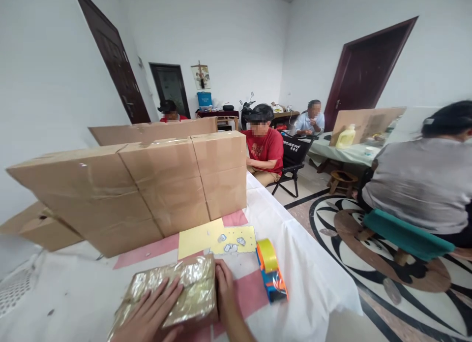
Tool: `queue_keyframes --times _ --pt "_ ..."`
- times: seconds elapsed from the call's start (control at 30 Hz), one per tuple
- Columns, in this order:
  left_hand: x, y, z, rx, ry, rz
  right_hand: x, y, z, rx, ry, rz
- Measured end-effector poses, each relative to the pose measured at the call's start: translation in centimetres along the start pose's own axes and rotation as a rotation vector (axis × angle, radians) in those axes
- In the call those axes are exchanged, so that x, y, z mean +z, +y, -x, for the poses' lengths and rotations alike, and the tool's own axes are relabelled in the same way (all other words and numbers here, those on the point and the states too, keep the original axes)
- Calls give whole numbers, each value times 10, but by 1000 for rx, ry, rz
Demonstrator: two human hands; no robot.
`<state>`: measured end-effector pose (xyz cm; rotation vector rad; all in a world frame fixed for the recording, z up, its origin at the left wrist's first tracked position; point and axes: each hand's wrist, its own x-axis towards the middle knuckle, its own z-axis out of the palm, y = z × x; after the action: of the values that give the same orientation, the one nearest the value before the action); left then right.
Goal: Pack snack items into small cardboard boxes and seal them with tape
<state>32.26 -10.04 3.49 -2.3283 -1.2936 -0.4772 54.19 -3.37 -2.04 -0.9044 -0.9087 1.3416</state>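
A flat parcel wrapped in shiny clear tape lies on the white-covered table right in front of me. My left hand rests flat on its top with the fingers stretched out. My right hand presses against the parcel's right side, fingers together along the edge. A tape dispenser with a yellow roll and an orange and blue body lies just right of the parcel. Beyond the parcel lies a yellow sheet with a few small pieces on it.
A row of taped cardboard boxes stands as a wall across the table. Behind it sit a person in a red shirt and others at further tables. At the right a person in grey sits on a teal-cushioned stool. The table's right edge drops to a patterned floor.
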Motion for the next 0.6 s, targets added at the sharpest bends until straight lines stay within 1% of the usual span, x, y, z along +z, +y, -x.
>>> queue_keyframes --times 0.13,0.23,0.33,0.43,0.6 --pt "-1 4 2 -32 -14 2 1 0 0 -37 -33 -13" --pt "-1 5 3 -78 -33 26 2 0 2 -87 -36 -44" --pt "-2 7 2 -115 -24 57 3 3 2 -129 -24 -34" --pt "-2 9 1 -126 -10 73 4 6 -1 -167 -12 -20" --pt "2 9 2 -127 1 84 5 7 -2 -185 -12 -2"
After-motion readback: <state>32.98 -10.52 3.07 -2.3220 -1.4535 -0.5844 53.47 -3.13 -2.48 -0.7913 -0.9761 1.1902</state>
